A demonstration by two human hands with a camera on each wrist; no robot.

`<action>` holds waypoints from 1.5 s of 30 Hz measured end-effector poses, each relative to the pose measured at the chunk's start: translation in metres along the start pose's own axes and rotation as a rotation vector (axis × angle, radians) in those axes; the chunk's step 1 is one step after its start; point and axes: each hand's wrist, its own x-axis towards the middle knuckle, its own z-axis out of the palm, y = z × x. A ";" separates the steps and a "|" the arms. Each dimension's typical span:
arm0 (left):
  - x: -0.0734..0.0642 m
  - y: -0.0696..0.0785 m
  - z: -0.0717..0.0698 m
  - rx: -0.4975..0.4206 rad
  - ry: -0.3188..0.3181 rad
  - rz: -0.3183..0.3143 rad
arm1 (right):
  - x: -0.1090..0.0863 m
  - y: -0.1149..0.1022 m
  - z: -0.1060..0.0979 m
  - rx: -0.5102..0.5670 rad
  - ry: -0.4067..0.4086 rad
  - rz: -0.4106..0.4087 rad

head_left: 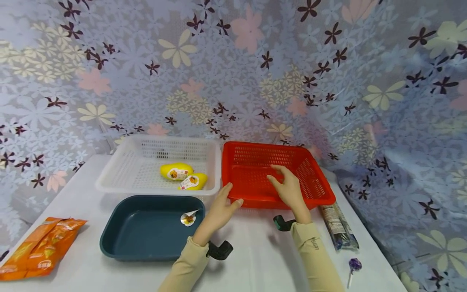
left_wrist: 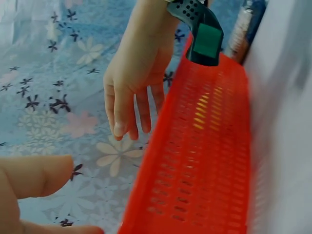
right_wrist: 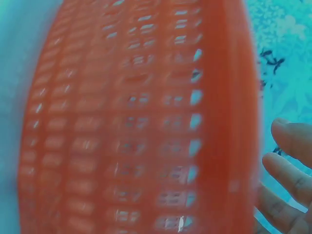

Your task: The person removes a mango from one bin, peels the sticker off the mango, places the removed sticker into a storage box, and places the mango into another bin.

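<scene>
Where the head view looks down on the white desk (head_left: 251,259), the red basket (head_left: 255,202) stands toward its far right corner, just beside the white basket (head_left: 146,191). The left hand (head_left: 219,211) is at the red basket's near left corner, fingers extended; the right hand (head_left: 290,190) hangs over its near right part, fingers loosely bent. The two are apart and neither grips anything; whether fingertips touch the rim, I cannot tell. Thin perforated plastic should prove light, springy and rather smooth; the rim at both short ends looks the best hold. Its right end hides the far part of some long packets (head_left: 337,227).

In the left wrist view, the lower border cuts off the slotted wall; something yellow behind it is too vague to name.

In the right wrist view, blur smears the wall, and the right fingers, close beside the rim, are cut off.
</scene>
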 end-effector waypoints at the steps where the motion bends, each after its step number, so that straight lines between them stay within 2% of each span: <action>1: -0.001 0.001 -0.002 -0.003 -0.008 -0.008 | 0.001 -0.004 0.001 0.009 -0.005 0.001; 8: -0.007 0.007 -0.018 0.044 -0.101 0.008 | 0.003 -0.033 0.011 0.092 -0.043 -0.004; 10: -0.011 0.010 -0.026 0.061 -0.128 -0.009 | 0.002 -0.040 0.019 0.124 -0.057 -0.025; 12: -0.016 0.013 -0.036 0.078 -0.122 -0.036 | 0.001 -0.047 0.028 0.151 -0.077 -0.039; 14: -0.021 0.015 -0.050 0.088 -0.084 -0.066 | 0.000 -0.053 0.038 0.163 -0.094 -0.054; 16: -0.025 0.015 -0.067 0.117 -0.002 -0.083 | 0.000 -0.059 0.047 0.167 -0.116 -0.067; 19: -0.031 0.010 -0.095 0.135 0.165 -0.094 | 0.004 -0.067 0.056 0.164 -0.152 -0.088; 23: -0.038 -0.001 -0.127 0.096 0.446 -0.092 | 0.012 -0.079 0.062 0.159 -0.195 -0.115; 27: -0.046 -0.018 -0.150 0.105 0.712 -0.066 | 0.023 -0.094 0.066 0.141 -0.253 -0.132; 29: -0.049 -0.027 -0.159 0.147 0.794 -0.079 | 0.030 -0.102 0.067 0.118 -0.307 -0.131; 31: -0.052 -0.035 -0.167 0.189 0.837 -0.125 | 0.037 -0.111 0.068 0.075 -0.378 -0.136; 36: -0.056 -0.048 -0.182 0.259 0.830 -0.289 | 0.063 -0.139 0.073 -0.031 -0.575 -0.191; 38: -0.057 -0.050 -0.187 0.266 0.816 -0.327 | 0.074 -0.150 0.077 -0.054 -0.634 -0.206; 41: -0.059 -0.054 -0.190 0.251 0.771 -0.368 | 0.091 -0.163 0.087 -0.064 -0.692 -0.204; 45: -0.062 -0.060 -0.189 0.240 0.675 -0.426 | 0.107 -0.172 0.109 -0.073 -0.737 -0.188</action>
